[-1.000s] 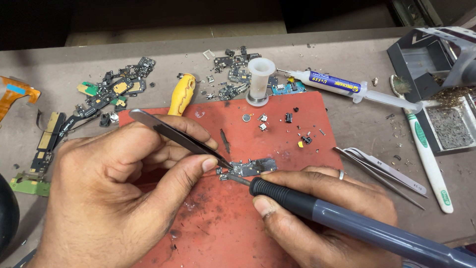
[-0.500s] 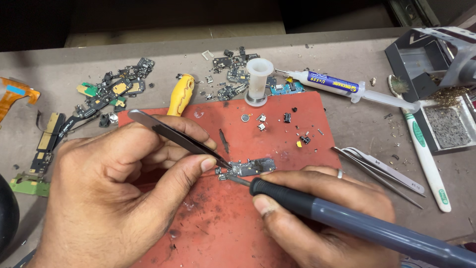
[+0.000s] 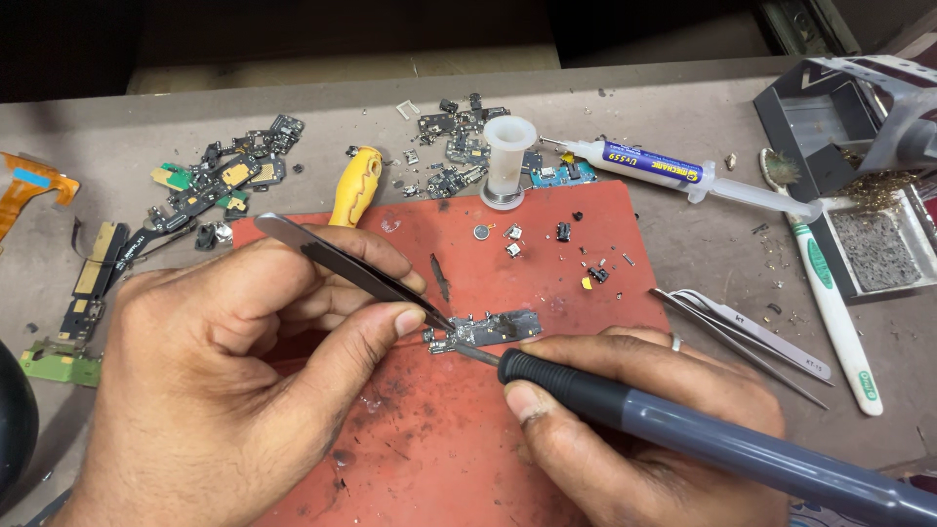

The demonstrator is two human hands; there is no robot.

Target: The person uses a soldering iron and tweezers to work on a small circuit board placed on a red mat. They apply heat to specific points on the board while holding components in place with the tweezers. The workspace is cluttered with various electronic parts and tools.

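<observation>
Nothing shifted | left hand pinches tweezers on small board | right hand grips soldering iron, tip seemingly touching | soldering underway; next needs steadiness

A worn grey-brown workbench fills the view under bright, even light. Behind its far edge lies dark shadow.

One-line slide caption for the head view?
Left hand steadies a small circuit board with tweezers; right hand applies a soldering iron on a red mat.
</observation>
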